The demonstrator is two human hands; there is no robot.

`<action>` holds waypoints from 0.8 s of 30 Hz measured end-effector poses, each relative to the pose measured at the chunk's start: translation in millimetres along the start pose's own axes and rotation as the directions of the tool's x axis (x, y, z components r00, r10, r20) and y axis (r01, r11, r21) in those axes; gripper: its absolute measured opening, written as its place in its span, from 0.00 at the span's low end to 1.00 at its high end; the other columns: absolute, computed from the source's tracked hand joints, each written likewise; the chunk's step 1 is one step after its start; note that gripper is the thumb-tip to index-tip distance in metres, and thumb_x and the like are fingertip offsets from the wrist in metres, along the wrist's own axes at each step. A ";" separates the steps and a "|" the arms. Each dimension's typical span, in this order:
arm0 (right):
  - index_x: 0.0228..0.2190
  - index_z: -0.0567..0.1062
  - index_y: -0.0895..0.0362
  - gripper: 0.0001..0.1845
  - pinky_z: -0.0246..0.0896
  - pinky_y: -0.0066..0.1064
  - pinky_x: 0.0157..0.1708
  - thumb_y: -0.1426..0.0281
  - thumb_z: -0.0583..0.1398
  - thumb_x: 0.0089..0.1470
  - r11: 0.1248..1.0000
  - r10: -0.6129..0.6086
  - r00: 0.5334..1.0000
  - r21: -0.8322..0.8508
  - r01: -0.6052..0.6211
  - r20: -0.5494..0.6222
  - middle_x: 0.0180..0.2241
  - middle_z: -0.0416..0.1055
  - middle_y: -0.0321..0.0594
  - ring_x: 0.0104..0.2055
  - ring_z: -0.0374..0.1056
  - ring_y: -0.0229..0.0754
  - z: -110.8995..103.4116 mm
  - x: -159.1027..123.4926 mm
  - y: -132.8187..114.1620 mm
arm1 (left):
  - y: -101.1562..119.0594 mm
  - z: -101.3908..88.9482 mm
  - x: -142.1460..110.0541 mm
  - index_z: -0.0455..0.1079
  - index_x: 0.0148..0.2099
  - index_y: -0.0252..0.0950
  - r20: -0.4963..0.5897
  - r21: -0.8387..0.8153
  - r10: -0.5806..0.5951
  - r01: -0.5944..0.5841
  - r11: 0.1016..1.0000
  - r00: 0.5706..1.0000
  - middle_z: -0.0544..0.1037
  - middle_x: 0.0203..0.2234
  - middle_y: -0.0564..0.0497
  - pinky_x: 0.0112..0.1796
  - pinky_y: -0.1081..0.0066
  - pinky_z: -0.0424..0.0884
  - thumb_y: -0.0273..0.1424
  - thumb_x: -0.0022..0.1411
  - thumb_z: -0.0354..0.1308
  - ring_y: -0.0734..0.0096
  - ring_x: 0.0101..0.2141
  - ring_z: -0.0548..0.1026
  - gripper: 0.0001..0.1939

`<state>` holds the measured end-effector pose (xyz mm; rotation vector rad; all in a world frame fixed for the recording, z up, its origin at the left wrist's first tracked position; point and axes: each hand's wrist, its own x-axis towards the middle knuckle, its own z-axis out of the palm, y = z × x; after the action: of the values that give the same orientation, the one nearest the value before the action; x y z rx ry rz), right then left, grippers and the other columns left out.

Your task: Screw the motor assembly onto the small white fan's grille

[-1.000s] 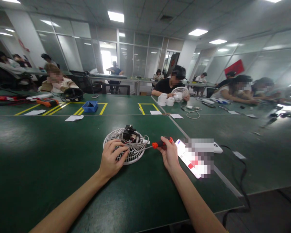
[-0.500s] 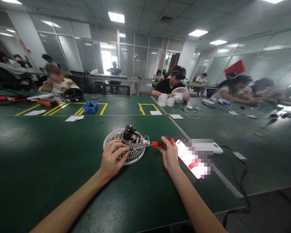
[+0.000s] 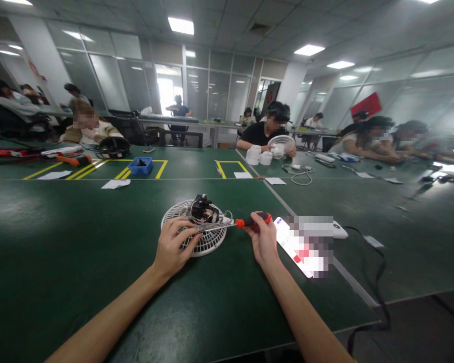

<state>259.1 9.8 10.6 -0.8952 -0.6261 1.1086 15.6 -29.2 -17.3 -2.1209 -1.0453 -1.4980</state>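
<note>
My right hand (image 3: 264, 239) is closed around the red and black handle of a screwdriver (image 3: 253, 220). Its thin shaft points left, the tip reaching the fingertips of my left hand (image 3: 176, 244). Those fingers are bent in a pinch over the near left side of a round white fan grille (image 3: 210, 246); whatever sits between them is too small to make out. On the grille, which lies flat on the green table, rests a black motor assembly (image 3: 202, 206) with loose wires. My left hand covers part of the grille.
Right of my right hand lies a lit phone (image 3: 293, 247), beside a white device (image 3: 339, 230) with a black cable (image 3: 380, 272). Farther off are a blue bin (image 3: 141, 166), paper slips (image 3: 116, 184) and white cups (image 3: 253, 155). Across the table, a person (image 3: 263, 132) holds another fan grille.
The screwdriver handle has turned and shifted slightly in my right hand, and its shaft lies a little flatter. My left hand and the fan grille stay in place.
</note>
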 end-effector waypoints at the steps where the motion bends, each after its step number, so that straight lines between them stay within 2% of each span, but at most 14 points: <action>1: 0.32 0.74 0.54 0.24 0.74 0.27 0.27 0.63 0.76 0.34 1.000 0.001 1.000 0.010 -0.001 0.002 0.29 0.67 0.29 0.32 0.68 0.36 0.1 0.1 0.1 | -0.2 0.0 -0.1 0.75 0.43 0.38 0.002 -0.002 -0.004 0.004 1.000 1.000 0.78 0.39 0.48 0.49 0.57 0.74 0.26 0.64 0.66 0.61 0.47 0.75 0.06; 11: 0.33 0.74 0.52 0.23 0.73 0.27 0.27 0.66 0.75 0.33 0.998 -0.008 0.999 0.068 0.005 0.037 0.29 0.65 0.28 0.32 0.66 0.36 2.5 -3.0 -0.8 | -0.8 -0.3 -0.9 0.77 0.43 0.39 0.004 -0.030 -0.026 0.026 0.999 1.000 0.79 0.40 0.48 0.49 0.56 0.75 0.26 0.64 0.65 0.60 0.47 0.76 0.06; 24: 0.34 0.74 0.51 0.24 0.76 0.29 0.29 0.64 0.76 0.35 0.998 -0.043 0.997 0.045 0.040 0.069 0.31 0.64 0.29 0.35 0.66 0.37 2.9 -5.1 -3.0 | 0.7 0.2 -2.3 0.76 0.46 0.39 0.014 -0.053 -0.009 0.010 0.999 1.000 0.79 0.40 0.49 0.50 0.56 0.75 0.24 0.63 0.65 0.61 0.48 0.75 0.09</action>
<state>256.4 5.3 14.7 -0.8051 -0.6730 1.1163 15.8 -30.3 -19.4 -2.1674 -1.0333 -1.5340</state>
